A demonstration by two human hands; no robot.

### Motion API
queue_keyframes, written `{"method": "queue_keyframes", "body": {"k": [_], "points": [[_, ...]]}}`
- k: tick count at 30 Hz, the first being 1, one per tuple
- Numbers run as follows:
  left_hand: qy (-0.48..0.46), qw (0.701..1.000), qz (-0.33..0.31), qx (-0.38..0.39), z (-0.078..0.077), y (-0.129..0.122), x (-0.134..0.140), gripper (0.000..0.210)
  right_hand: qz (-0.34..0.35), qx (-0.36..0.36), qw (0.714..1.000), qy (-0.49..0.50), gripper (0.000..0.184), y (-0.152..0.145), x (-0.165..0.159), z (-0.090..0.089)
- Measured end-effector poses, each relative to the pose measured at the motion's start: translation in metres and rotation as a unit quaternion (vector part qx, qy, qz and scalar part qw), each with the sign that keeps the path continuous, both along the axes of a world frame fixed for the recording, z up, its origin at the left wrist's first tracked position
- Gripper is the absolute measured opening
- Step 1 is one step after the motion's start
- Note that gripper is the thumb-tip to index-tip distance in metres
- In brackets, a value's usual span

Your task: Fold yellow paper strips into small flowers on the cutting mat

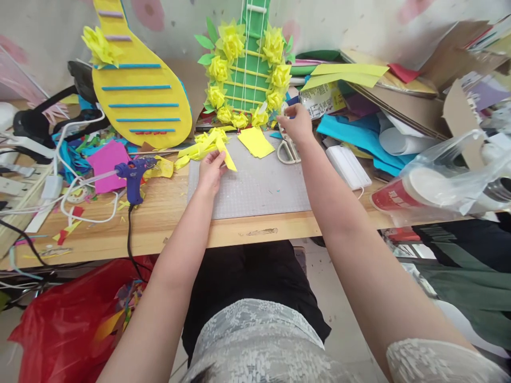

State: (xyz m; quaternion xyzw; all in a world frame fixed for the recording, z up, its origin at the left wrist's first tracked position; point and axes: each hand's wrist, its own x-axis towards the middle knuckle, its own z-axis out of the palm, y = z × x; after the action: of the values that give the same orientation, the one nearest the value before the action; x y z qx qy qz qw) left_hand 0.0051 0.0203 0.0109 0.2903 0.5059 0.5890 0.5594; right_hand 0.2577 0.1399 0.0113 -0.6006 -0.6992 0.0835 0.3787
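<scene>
My left hand (212,171) pinches a yellow paper strip (228,158) just over the left part of the grey cutting mat (255,191). Behind those fingers lies a pile of yellow paper strips (199,146). A small stack of yellow paper pieces (256,142) rests on the mat between my hands. My right hand (297,125) is above the mat's back right, fingers curled together; what they hold, if anything, is unclear. Right below it are scissors (288,153) with pale handles, partly hidden by the hand. A green paper instrument (245,80) with yellow paper flowers leans at the back.
A yellow paper instrument (143,111) leans on the wall at left. A purple glue gun (134,178) stands on the table beside magenta paper (108,166) and tangled cables. On the right are a white box (348,167), blue paper (359,141), cardboard (399,109) and a bagged cup (395,192).
</scene>
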Motion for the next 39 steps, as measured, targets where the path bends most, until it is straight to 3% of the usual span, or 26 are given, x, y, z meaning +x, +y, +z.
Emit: {"method": "queue_keyframes", "body": {"k": [3, 6, 10, 14, 21, 26, 36, 39], "points": [[0.026, 0.999, 0.020, 0.014, -0.002, -0.003, 0.004, 0.017, -0.015, -0.028, 0.999, 0.044, 0.043, 0.003, -0.005, 0.002], [0.063, 0.995, 0.067, 0.026, -0.002, -0.004, 0.007, 0.018, 0.035, -0.019, 0.986, 0.163, 0.034, -0.034, -0.047, 0.002], [0.070, 0.991, 0.107, 0.044, -0.002, -0.004, 0.009, 0.023, 0.104, -0.047, 0.948, 0.297, 0.023, -0.093, -0.111, -0.007], [0.079, 0.988, 0.118, 0.054, -0.005, -0.004, 0.010, 0.028, 0.113, -0.078, 0.930, 0.342, 0.018, -0.122, -0.140, -0.008], [0.117, 0.983, 0.101, 0.094, -0.015, -0.003, 0.012, 0.031, 0.098, -0.095, 0.927, 0.349, 0.021, -0.128, -0.141, -0.005], [0.104, 0.986, 0.095, 0.089, -0.011, -0.007, 0.016, 0.026, 0.084, -0.113, 0.918, 0.371, 0.025, -0.123, -0.141, -0.009], [0.089, 0.992, 0.056, 0.062, -0.002, -0.012, 0.020, 0.022, 0.113, -0.219, 0.845, 0.474, 0.043, -0.109, -0.127, -0.013], [0.075, 0.994, 0.035, 0.066, -0.004, -0.012, 0.020, 0.021, 0.119, -0.223, 0.824, 0.507, 0.045, -0.109, -0.124, -0.013]]}}
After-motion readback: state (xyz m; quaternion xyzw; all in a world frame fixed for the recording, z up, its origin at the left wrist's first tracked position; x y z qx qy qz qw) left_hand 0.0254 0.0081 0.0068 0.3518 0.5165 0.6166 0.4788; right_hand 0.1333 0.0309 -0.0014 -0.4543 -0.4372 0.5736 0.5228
